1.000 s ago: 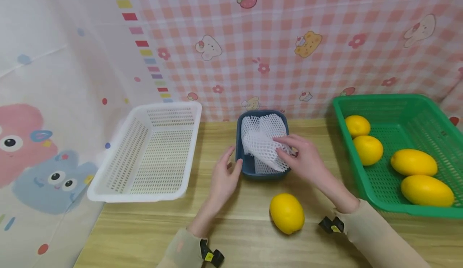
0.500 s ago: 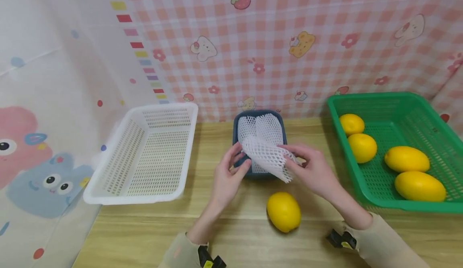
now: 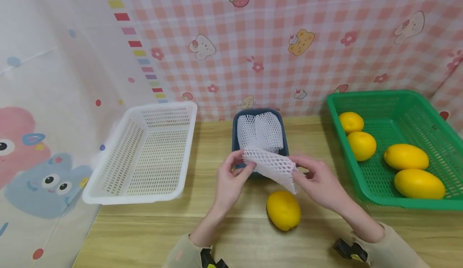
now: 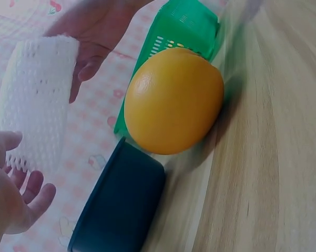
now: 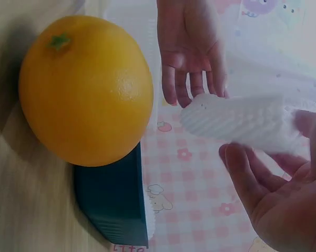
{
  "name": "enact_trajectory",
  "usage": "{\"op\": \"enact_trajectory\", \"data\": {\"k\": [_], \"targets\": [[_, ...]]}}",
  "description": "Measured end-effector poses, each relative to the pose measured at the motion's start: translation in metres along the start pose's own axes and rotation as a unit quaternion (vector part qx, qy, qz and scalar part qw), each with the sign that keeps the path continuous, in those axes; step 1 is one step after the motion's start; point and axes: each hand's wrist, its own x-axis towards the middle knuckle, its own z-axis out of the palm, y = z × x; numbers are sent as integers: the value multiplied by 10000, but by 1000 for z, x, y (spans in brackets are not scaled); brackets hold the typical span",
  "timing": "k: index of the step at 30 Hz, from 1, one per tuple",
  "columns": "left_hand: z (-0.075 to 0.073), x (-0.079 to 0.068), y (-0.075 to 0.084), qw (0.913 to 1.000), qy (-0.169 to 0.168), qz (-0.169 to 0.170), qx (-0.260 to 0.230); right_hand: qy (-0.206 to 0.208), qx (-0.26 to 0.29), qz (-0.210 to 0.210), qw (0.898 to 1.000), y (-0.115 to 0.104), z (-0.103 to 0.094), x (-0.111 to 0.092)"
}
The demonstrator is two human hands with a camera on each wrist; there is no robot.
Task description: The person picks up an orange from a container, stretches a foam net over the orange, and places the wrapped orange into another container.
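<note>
A white foam fruit net [image 3: 269,164] is stretched between both hands, just above the front rim of a dark blue box [image 3: 234,139]. My left hand [image 3: 230,179] pinches its left end between thumb and fingers. The right hand [image 3: 320,181] pinches the opposite end. More white foam nets [image 3: 260,129] lie inside the box. On the table in front of the box rests a yellow, melon-like fruit [image 3: 283,211], apart from both hands; its green stem mark shows in the right wrist view.
To the right stands a green basket [image 3: 356,179] with several yellow fruits [image 3: 406,156] in it. A white perforated basket [image 3: 186,159] is at the left. Behind the wooden table [image 3: 144,232] hangs a pink checked cloth [image 3: 231,67].
The foam net has come up out of the box and toward the person. The left hand moved from beside the box to grip its left end, while the right hand drew the other end right.
</note>
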Motion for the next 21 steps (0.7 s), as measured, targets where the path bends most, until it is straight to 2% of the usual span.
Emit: {"op": "enact_trajectory", "data": {"k": [3, 5, 9, 11, 14, 17, 21], "targets": [[2, 0, 0, 10000, 6, -36, -87, -72, 332, -244, 9991, 6, -2, -4], [4, -1, -1, 9999, -44, -41, -132, -176, 654, -235, 9974, 10, -4, -6], [8, -3, 0, 9996, -214, -76, -159, -538, 1492, 350, 9867, 14, -7, -6], [10, -6, 0, 9994, -293, -146, -146, -591, 1679, 548, 9825, 14, -7, -6], [12, -8, 2, 9989, -360, -246, -140, -523, 1549, 520, 9852, 11, -5, -5], [14, -9, 3, 9984, -418, -334, -193, -325, 1298, 398, 9902, 6, -1, -4], [17, -10, 4, 9977, -540, -331, -225, 26, 1062, 471, 9932, 1, 4, -3]]}}
